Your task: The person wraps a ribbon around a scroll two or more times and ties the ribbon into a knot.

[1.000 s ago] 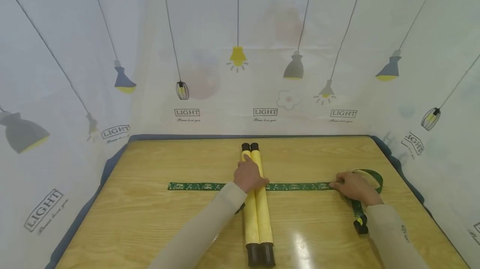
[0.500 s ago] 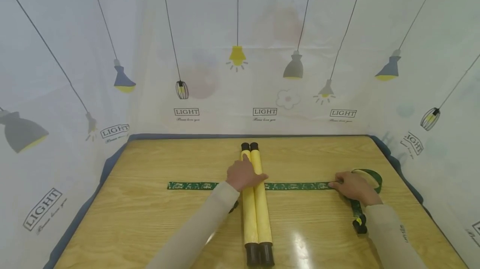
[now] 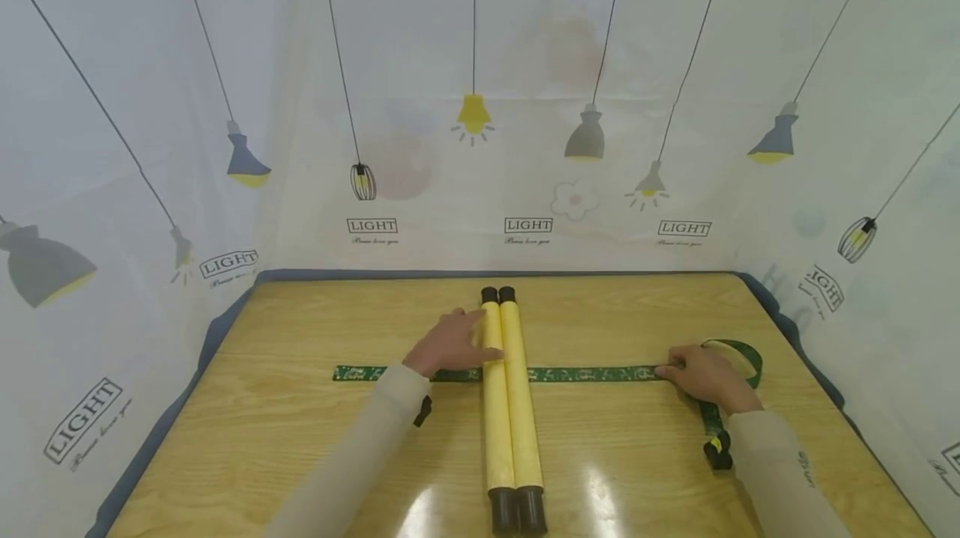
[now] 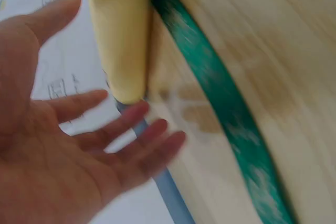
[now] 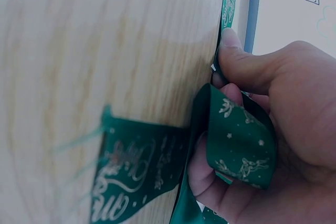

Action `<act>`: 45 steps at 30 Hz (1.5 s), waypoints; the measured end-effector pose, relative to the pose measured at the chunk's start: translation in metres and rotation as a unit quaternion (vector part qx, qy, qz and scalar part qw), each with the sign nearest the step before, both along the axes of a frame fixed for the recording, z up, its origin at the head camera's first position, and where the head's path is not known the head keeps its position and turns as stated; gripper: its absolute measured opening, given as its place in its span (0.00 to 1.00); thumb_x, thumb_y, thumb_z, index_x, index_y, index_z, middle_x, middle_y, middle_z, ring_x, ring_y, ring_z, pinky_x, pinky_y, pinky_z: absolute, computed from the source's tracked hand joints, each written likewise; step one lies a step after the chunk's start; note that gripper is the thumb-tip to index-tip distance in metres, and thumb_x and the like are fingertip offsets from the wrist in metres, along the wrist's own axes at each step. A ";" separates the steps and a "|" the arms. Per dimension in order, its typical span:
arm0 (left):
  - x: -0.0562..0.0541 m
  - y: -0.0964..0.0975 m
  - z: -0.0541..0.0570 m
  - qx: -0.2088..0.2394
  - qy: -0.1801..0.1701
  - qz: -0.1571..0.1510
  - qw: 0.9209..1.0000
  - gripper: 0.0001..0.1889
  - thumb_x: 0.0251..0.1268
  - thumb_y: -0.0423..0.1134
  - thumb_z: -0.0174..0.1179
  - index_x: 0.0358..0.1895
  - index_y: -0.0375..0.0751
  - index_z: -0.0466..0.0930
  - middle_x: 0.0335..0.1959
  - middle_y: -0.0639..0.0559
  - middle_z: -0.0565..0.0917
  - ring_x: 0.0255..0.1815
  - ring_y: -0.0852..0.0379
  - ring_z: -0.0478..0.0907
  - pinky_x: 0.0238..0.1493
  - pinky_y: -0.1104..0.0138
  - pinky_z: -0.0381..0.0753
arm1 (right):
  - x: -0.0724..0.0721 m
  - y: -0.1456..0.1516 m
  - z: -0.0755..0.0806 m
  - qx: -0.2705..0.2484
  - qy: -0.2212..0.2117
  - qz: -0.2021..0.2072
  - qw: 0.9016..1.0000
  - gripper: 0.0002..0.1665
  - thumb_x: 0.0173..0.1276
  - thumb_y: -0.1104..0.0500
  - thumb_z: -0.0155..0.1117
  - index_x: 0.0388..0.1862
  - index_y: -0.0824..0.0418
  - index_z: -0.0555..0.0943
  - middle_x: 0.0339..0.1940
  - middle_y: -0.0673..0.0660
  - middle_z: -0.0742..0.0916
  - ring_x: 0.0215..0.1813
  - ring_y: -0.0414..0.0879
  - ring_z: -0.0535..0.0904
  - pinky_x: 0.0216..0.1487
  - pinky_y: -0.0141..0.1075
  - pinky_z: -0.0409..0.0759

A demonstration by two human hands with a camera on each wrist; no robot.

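Note:
Two yellow tubes [image 3: 517, 429] with black end caps lie side by side, pointing away from me. A green ribbon [image 3: 585, 374] with pale print stretches crosswise on the table and passes beneath them. My left hand [image 3: 442, 346] is just left of the tubes, thumb and fingers spread, overlapping the left tube in the head view. In the left wrist view its fingers [image 4: 149, 156] are extended and hold nothing. My right hand [image 3: 701, 371] pinches the ribbon between thumb and fingers at the right. A loop of ribbon [image 5: 241, 145] curls around those fingers in the right wrist view.
The wooden table [image 3: 300, 455] has a blue-grey edging along its back and sides. White sheeting [image 3: 420, 46] printed with hanging lamps rises behind and on both sides. The ribbon's free left end [image 3: 348, 373] lies flat on the table.
My left hand has come off the tubes and moved left, uncovering them. The right hand stays in place with its pinch on the ribbon. Tubes and ribbon lie nearly as before.

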State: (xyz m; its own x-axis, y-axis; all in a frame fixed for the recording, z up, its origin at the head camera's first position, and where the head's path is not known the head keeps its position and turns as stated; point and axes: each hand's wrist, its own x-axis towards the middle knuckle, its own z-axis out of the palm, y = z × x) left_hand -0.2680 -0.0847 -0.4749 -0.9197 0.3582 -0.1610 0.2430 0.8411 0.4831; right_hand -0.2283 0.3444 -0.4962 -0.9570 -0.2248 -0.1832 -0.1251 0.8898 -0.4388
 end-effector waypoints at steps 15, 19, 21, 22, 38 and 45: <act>0.015 -0.074 -0.013 0.018 0.021 -0.044 0.999 0.47 0.58 0.52 0.76 0.79 0.47 0.63 0.67 0.40 0.77 0.72 0.40 0.70 0.70 0.46 0.73 | 0.001 -0.001 0.000 -0.004 0.010 0.004 1.000 0.19 0.77 0.49 0.61 0.27 0.56 0.71 0.19 0.50 0.70 0.22 0.44 0.64 0.27 0.38 0.63; 0.023 -0.088 -0.012 0.020 0.013 -0.029 0.999 0.45 0.56 0.48 0.78 0.77 0.46 0.66 0.63 0.41 0.78 0.68 0.42 0.72 0.69 0.46 0.74 | 0.000 0.001 -0.001 -0.004 0.012 0.006 1.000 0.20 0.77 0.49 0.61 0.27 0.56 0.70 0.19 0.50 0.70 0.22 0.44 0.64 0.27 0.38 0.63; 0.027 -0.092 -0.011 0.021 0.010 -0.019 1.000 0.43 0.56 0.46 0.78 0.75 0.44 0.69 0.59 0.42 0.78 0.64 0.44 0.74 0.66 0.47 0.76 | 0.000 0.001 -0.002 -0.003 0.010 0.003 1.000 0.20 0.77 0.49 0.61 0.27 0.56 0.70 0.19 0.50 0.70 0.22 0.44 0.64 0.27 0.38 0.63; 0.028 -0.094 -0.011 0.021 0.010 -0.014 1.000 0.40 0.57 0.45 0.78 0.73 0.43 0.71 0.57 0.42 0.78 0.62 0.45 0.75 0.64 0.48 0.77 | 0.000 0.001 -0.002 -0.003 0.010 0.002 1.000 0.20 0.77 0.49 0.61 0.27 0.56 0.70 0.19 0.50 0.70 0.22 0.44 0.64 0.27 0.38 0.63; 0.033 -0.106 -0.018 0.059 -0.021 0.008 0.998 0.09 0.62 0.40 0.74 0.32 0.43 0.82 0.27 0.55 0.77 0.29 0.59 0.70 0.33 0.67 0.69 | -0.001 0.001 -0.003 -0.007 0.001 -0.003 1.000 0.19 0.78 0.49 0.61 0.29 0.56 0.70 0.20 0.51 0.71 0.23 0.45 0.65 0.28 0.38 0.64; 0.032 -0.117 -0.021 0.093 -0.037 0.027 0.995 0.10 0.71 0.46 0.67 0.31 0.48 0.80 0.27 0.55 0.76 0.30 0.59 0.70 0.33 0.66 0.69 | 0.000 0.003 -0.002 -0.023 0.011 -0.001 1.000 0.23 0.77 0.46 0.61 0.26 0.56 0.70 0.19 0.50 0.71 0.23 0.44 0.65 0.28 0.37 0.64</act>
